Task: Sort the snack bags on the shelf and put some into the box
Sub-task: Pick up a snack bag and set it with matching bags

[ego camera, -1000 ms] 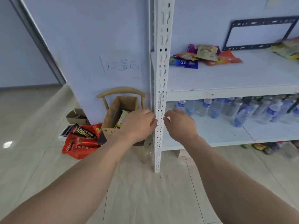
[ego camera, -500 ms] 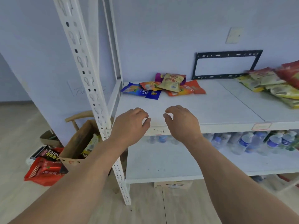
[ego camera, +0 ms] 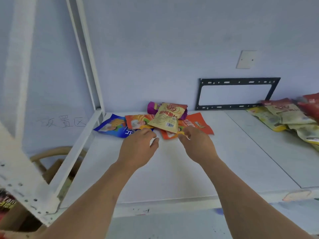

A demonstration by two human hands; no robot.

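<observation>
A small pile of snack bags lies at the back left of the white shelf (ego camera: 172, 169): a blue bag (ego camera: 110, 127), an orange bag (ego camera: 138, 121), a beige bag (ego camera: 166, 118) on top, a purple one (ego camera: 152, 106) behind and another orange bag (ego camera: 198, 124). My left hand (ego camera: 138, 149) reaches to the blue bag's near edge, fingers loosely curled, thumb apart. My right hand (ego camera: 196, 145) has its curled fingertips at the near edge of the lowest orange bag (ego camera: 168, 135). Neither hand lifts anything. The cardboard box (ego camera: 55, 169) shows blurred below left, behind the shelf frame.
More yellow and red snack bags (ego camera: 284, 118) are heaped at the shelf's right end. A black metal bracket (ego camera: 238, 94) leans on the wall behind. The white perforated post (ego camera: 19, 178) crosses the left foreground. A wooden chair back (ego camera: 50, 152) curves round the box.
My view has risen and closed in on the upper shelf. Both hands have moved from the shelf's front edge forward to the snack pile.
</observation>
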